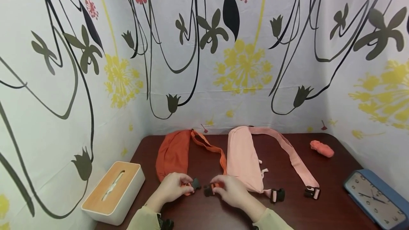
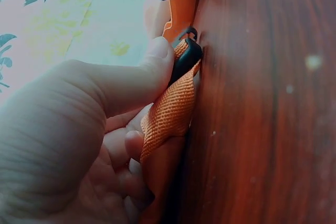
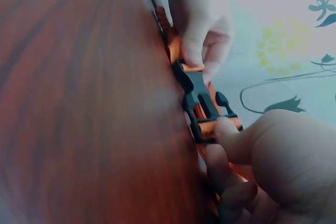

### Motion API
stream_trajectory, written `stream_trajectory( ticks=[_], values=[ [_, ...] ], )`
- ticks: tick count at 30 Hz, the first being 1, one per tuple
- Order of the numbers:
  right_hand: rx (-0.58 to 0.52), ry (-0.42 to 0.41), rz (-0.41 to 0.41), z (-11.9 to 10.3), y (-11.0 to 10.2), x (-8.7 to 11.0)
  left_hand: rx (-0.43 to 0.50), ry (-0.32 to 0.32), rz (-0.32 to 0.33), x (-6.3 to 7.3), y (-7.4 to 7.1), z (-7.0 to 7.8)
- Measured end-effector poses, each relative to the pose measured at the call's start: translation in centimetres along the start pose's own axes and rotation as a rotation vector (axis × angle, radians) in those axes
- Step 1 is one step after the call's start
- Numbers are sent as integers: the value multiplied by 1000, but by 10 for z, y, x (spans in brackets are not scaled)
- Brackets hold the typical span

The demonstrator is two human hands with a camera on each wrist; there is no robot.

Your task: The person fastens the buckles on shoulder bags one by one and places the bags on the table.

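My left hand [image 1: 172, 189] pinches the socket half of a black buckle [image 1: 196, 184] on the orange strap of an orange waist bag [image 1: 174, 152]. In the left wrist view its thumb presses on that buckle half [image 2: 186, 62], with the orange webbing [image 2: 170, 111] running back under the fingers. My right hand [image 1: 233, 191] pinches the pronged half [image 1: 208, 190] of the same buckle by its strap end. The two halves face each other just above the table, with a small gap between them in the head view. The prongs show plainly in the right wrist view.
A pink waist bag [image 1: 243, 159] lies to the right, its buckle halves [image 1: 278, 195] apart. Further right are a coral-coloured bundle [image 1: 322, 149] and a blue clock [image 1: 377, 198]. On the left stands a tissue box [image 1: 115, 191]. Patterned curtains surround the table [image 1: 204, 210].
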State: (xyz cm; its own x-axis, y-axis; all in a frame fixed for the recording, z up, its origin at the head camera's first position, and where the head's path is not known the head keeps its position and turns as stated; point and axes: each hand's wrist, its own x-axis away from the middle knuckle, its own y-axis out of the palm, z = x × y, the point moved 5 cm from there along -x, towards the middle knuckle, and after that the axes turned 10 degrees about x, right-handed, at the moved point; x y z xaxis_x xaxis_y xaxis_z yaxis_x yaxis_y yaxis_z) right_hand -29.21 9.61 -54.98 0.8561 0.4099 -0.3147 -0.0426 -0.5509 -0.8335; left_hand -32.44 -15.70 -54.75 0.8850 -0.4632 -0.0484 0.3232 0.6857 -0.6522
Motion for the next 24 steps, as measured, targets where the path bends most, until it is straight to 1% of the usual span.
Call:
stream_trajectory(
  ticks=[3,8,10,11,14,19,24],
  values=[
    [-19,24,23,1,4,0,-4,-1,2,0,1,0],
    [-158,123,14,4,11,-3,4,-11,-8,1,0,0],
    [-213,148,27,5,13,-5,13,-6,-12,1,0,0],
    [-223,156,42,5,14,-6,15,-2,-14,1,0,0],
    [-230,182,83,5,15,-10,33,15,-25,0,0,0],
    [-208,239,138,5,16,-14,50,33,-34,-1,0,1],
    [-189,220,151,3,17,-15,53,41,-32,0,1,0]
  ],
)
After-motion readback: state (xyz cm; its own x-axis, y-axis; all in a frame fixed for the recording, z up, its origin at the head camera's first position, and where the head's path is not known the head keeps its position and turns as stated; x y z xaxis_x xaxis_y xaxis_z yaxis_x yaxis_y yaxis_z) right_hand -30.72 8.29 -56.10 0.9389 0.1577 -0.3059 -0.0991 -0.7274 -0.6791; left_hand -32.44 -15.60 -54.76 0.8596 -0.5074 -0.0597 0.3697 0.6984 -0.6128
